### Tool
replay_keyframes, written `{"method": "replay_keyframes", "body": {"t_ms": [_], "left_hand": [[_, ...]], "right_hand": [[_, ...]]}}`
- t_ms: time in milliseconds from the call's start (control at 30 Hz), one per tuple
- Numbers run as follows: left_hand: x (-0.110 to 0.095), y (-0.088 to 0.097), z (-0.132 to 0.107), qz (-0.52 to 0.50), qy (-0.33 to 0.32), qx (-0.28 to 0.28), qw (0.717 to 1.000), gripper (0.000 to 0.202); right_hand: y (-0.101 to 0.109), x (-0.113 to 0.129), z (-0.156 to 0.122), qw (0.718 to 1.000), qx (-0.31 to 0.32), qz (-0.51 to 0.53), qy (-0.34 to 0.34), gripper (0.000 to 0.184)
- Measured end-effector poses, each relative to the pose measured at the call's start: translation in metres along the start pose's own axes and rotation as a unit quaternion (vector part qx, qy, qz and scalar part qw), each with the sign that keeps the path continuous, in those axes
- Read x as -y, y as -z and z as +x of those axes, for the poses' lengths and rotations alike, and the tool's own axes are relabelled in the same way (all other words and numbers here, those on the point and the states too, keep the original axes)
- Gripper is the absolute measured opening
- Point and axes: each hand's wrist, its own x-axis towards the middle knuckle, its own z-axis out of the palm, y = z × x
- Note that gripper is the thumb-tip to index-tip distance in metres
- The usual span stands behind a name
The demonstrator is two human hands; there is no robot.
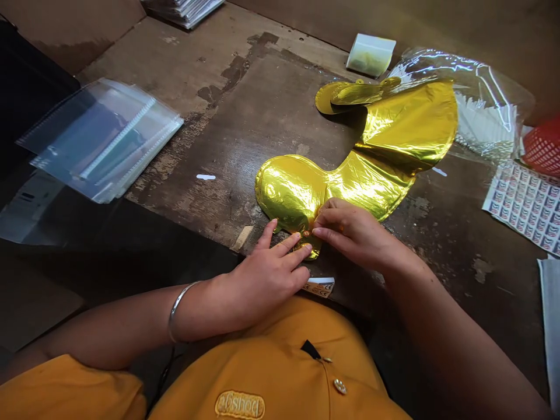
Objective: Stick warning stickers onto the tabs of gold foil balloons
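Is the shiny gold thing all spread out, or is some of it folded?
Partly folded. The gold foil lies mostly spread on the table, but its far end doubles over, one layer on another.

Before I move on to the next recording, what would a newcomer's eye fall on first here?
A shiny gold foil balloon stands out first, curving across the brown worktable from the middle toward the upper right. At its near end, the left hand rests with fingers spread and the right hand has its fingertips bunched. Next come the red mesh basket at the right edge and clear plastic sleeves stacked at left.
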Motion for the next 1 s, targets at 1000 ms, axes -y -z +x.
{"method": "replay_keyframes", "body": {"t_ms": [1000], "left_hand": [[0.000, 0.000, -0.022, -0.067, 0.068, -0.069, 0.993, 0.016]], "right_hand": [[-0.047, -0.008, -0.052, 0.969, -0.143, -0.141, 0.142, 0.030]]}}
